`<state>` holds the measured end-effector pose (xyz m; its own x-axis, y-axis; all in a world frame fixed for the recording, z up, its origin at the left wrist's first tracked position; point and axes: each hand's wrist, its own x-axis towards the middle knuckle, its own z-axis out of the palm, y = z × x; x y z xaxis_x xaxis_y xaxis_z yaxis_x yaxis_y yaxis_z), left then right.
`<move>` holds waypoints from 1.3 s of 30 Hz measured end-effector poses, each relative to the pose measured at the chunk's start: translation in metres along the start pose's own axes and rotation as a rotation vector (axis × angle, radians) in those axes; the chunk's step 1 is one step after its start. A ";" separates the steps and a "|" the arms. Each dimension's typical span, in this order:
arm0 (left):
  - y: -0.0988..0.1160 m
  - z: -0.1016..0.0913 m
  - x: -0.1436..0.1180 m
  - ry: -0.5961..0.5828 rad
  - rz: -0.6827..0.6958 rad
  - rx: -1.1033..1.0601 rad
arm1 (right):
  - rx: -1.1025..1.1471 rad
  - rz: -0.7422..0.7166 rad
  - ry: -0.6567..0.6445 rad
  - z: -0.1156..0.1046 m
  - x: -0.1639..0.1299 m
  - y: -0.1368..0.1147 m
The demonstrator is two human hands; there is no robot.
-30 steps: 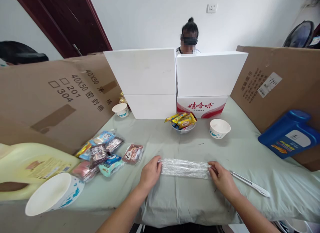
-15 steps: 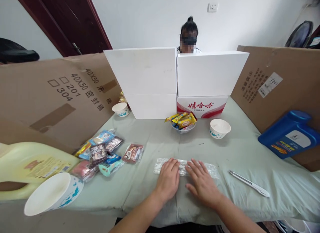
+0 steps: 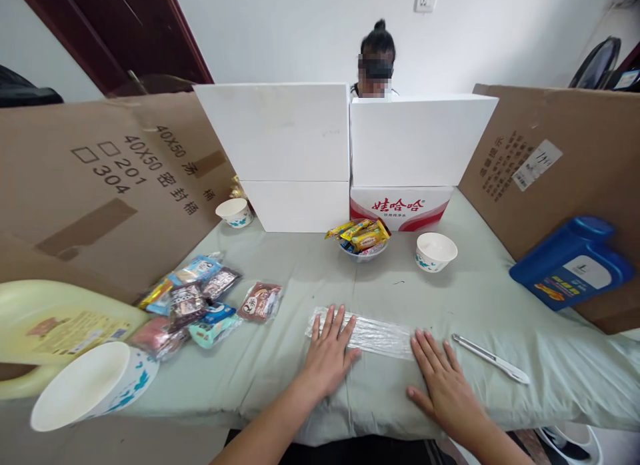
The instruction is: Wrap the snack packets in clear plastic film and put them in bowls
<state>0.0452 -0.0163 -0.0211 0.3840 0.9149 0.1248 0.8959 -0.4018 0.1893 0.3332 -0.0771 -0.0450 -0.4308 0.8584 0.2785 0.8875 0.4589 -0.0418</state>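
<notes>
A flattened strip of clear crinkled plastic (image 3: 383,336) lies across the table in front of me. My left hand (image 3: 330,352) rests flat on its left part with the fingers spread. At the strip's right end my right hand (image 3: 443,378) is laid out flat, its fingertips touching the plastic. Neither hand grips anything. To the right of my right hand lies a white utility knife (image 3: 491,360). Left of the strip is a brown snack packet (image 3: 261,302).
Several wrapped snacks (image 3: 187,305), a large paper bowl (image 3: 95,388) and a yellow jug (image 3: 60,328) stand left. Behind are a candy bowl (image 3: 363,252), a paper bowl (image 3: 436,253) and white boxes (image 3: 295,135), with a person beyond. A blue bottle (image 3: 573,265) leans right.
My hands have moved apart along the plastic strip, the left to its left part and the right to its right end. The strip looks flatter between them. The view has shifted slightly.
</notes>
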 end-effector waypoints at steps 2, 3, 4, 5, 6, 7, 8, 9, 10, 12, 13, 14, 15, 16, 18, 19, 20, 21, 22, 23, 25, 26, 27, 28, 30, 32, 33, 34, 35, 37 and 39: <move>0.011 -0.007 -0.001 0.060 -0.094 -0.003 | -0.022 -0.012 0.056 -0.005 -0.018 -0.008; 0.017 -0.010 -0.002 0.074 -0.135 -0.008 | -0.019 -0.019 0.077 -0.007 -0.026 -0.011; 0.024 -0.012 -0.002 0.075 -0.152 -0.020 | -0.005 -0.036 0.091 -0.010 -0.033 -0.014; 0.030 -0.013 -0.003 0.069 -0.139 -0.038 | 0.019 -0.058 0.102 -0.013 -0.039 -0.016; 0.037 -0.013 -0.003 0.061 -0.098 -0.061 | 0.048 -0.086 0.113 -0.016 -0.043 -0.017; 0.042 -0.011 -0.003 0.058 -0.044 -0.083 | 0.080 -0.116 0.123 -0.020 -0.046 -0.018; 0.047 -0.009 -0.002 0.061 0.013 -0.104 | 0.109 -0.147 0.133 -0.025 -0.047 -0.020; 0.050 -0.006 -0.002 0.067 0.066 -0.125 | 0.136 -0.174 0.151 -0.031 -0.046 -0.021; 0.052 -0.004 -0.002 0.071 0.114 -0.147 | 0.161 -0.200 0.170 -0.037 -0.044 -0.024; 0.052 -0.001 -0.005 0.090 0.187 -0.205 | 0.237 -0.259 0.162 -0.051 -0.035 -0.030; 0.051 0.000 -0.007 0.110 0.216 -0.246 | 0.300 -0.292 0.130 -0.058 -0.029 -0.033; 0.050 0.000 -0.010 0.134 0.244 -0.297 | 0.384 -0.332 0.086 -0.065 -0.022 -0.036; 0.048 0.000 -0.014 0.156 0.270 -0.359 | 0.480 -0.368 0.021 -0.071 -0.014 -0.039; 0.046 0.001 -0.019 0.171 0.290 -0.429 | 0.572 -0.383 -0.053 -0.076 -0.005 -0.041; 0.042 0.001 -0.028 0.169 0.302 -0.589 | 0.710 -0.312 -0.191 -0.083 0.016 -0.042; 0.040 0.002 -0.033 0.157 0.286 -0.664 | 0.751 -0.238 -0.247 -0.084 0.028 -0.041; 0.038 0.003 -0.036 0.147 0.252 -0.726 | 0.775 -0.149 -0.289 -0.084 0.043 -0.040; 0.036 0.005 -0.039 0.138 0.206 -0.774 | 0.788 -0.066 -0.312 -0.081 0.058 -0.039; 0.034 0.007 -0.041 0.130 0.154 -0.810 | 0.798 -0.003 -0.318 -0.076 0.074 -0.037; 0.033 0.009 -0.042 0.121 0.103 -0.838 | 0.800 0.044 -0.320 -0.070 0.091 -0.036; 0.031 0.015 -0.043 0.103 0.030 -0.883 | 0.779 0.120 -0.327 -0.052 0.123 -0.035; 0.031 0.017 -0.042 0.099 0.007 -0.909 | 0.763 0.151 -0.331 -0.042 0.137 -0.035; 0.031 0.018 -0.042 0.100 -0.008 -0.933 | 0.745 0.182 -0.335 -0.031 0.149 -0.035; 0.031 0.019 -0.041 0.102 -0.017 -0.946 | 0.726 0.215 -0.341 -0.022 0.158 -0.036; 0.032 0.016 -0.039 0.103 -0.023 -0.932 | 0.688 0.278 -0.356 -0.005 0.169 -0.037; 0.031 0.009 -0.036 0.131 -0.016 -0.859 | 0.653 0.329 -0.368 0.005 0.173 -0.038; 0.030 0.004 -0.032 0.170 -0.011 -0.800 | 0.639 0.344 -0.370 0.007 0.173 -0.039; 0.029 -0.001 -0.027 0.220 -0.004 -0.734 | 0.629 0.354 -0.367 0.009 0.173 -0.039; 0.026 -0.006 -0.021 0.272 0.008 -0.664 | 0.623 0.360 -0.363 0.009 0.172 -0.040; 0.020 -0.014 -0.004 0.332 0.063 -0.528 | 0.623 0.369 -0.358 0.008 0.173 -0.041; 0.013 -0.015 0.015 0.307 0.149 -0.421 | 0.641 0.381 -0.363 0.006 0.175 -0.041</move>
<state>0.0593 -0.0088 -0.0018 0.3604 0.8188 0.4468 0.6460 -0.5647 0.5136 0.2206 0.0555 -0.0001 -0.2432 0.9517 -0.1875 0.7649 0.0693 -0.6404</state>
